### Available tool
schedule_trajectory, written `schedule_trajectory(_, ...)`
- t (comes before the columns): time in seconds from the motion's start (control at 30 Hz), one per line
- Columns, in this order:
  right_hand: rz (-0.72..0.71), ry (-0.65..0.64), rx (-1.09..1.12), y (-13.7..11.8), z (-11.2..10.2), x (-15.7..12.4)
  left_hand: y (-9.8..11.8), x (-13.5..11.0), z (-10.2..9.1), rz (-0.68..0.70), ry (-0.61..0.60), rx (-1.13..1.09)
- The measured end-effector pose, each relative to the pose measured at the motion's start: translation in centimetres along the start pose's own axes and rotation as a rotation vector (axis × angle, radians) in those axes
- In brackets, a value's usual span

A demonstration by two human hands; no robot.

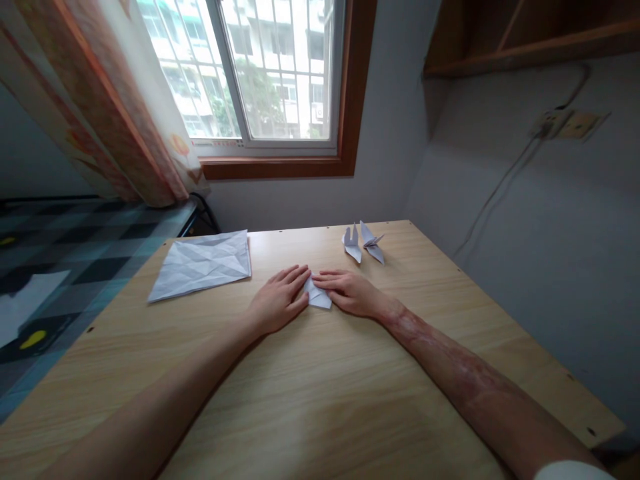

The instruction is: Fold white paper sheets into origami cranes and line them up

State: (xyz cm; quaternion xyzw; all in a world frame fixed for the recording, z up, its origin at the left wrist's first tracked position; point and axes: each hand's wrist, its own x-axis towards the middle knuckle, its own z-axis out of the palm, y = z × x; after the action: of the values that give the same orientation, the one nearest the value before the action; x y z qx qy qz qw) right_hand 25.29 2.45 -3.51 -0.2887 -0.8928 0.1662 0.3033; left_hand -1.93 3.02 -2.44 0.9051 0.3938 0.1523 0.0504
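Observation:
A small piece of folded white paper (319,297) lies flat on the wooden table between my hands. My left hand (281,298) rests palm down on its left side, fingers stretched out and pointing away from me. From the other side, my right hand (351,292) lies flat with its extended fingertips on the paper's right and upper part. Both hands press on the paper rather than grip it, and they cover some of its edges. Beyond my right hand stand two folded paper figures, one with two upright points (353,244) and one with spread wings (372,243).
Creased white paper sheets (205,263) lie at the table's back left. The wooden table (320,387) ends near the wall under a window (280,73). On the left is a checked bed (90,233) with loose paper (30,303). A cable (495,190) hangs from the right wall's socket.

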Motion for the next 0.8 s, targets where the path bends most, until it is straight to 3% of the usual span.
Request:
schedule_trajectory(0.3,0.100,-0.123,-0.126,-1.3,0.8,-0.7,-0.2,0.0,0.5,-0.096,-0.027,0.018)
schedule_trajectory(0.47,0.127,-0.164,-0.136,-2.3,0.0,-2.4,-0.4,0.1,0.6,-0.101,-0.035,0.025)
schedule_trajectory(0.8,0.155,-0.162,-0.195,-4.7,-0.6,-5.0,-0.2,0.2,0.7,0.071,-0.108,0.016)
